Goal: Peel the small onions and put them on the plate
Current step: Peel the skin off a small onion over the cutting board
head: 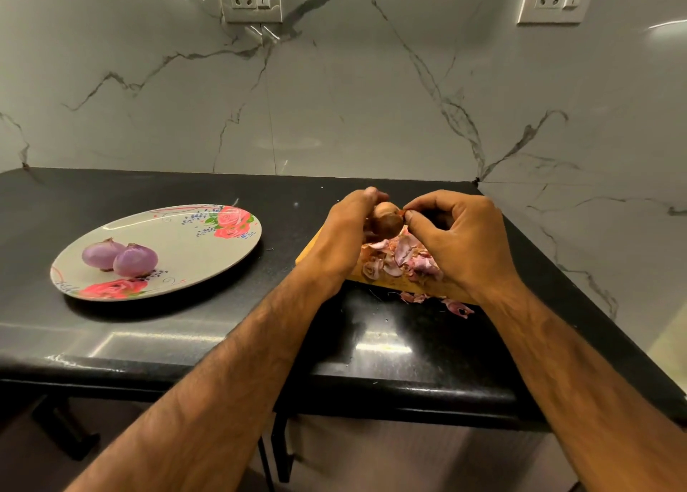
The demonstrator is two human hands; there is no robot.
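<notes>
Both hands meet above the far part of the wooden board (314,247): the left hand (349,227) curls round a brown-skinned onion (386,223), while the right hand (461,239) pinches a flap of dry skin (400,213) between thumb and forefinger at the onion's right end. Its long axis seems to run left to right, so the skin should strip away rightward. Peelings (405,259) lie heaped on the board beneath, some spilled onto the black counter (223,324). Well apart to the left sits the flowered plate (178,242), holding two peeled onions (135,260) touching side by side; the left hand is nearer it.
</notes>
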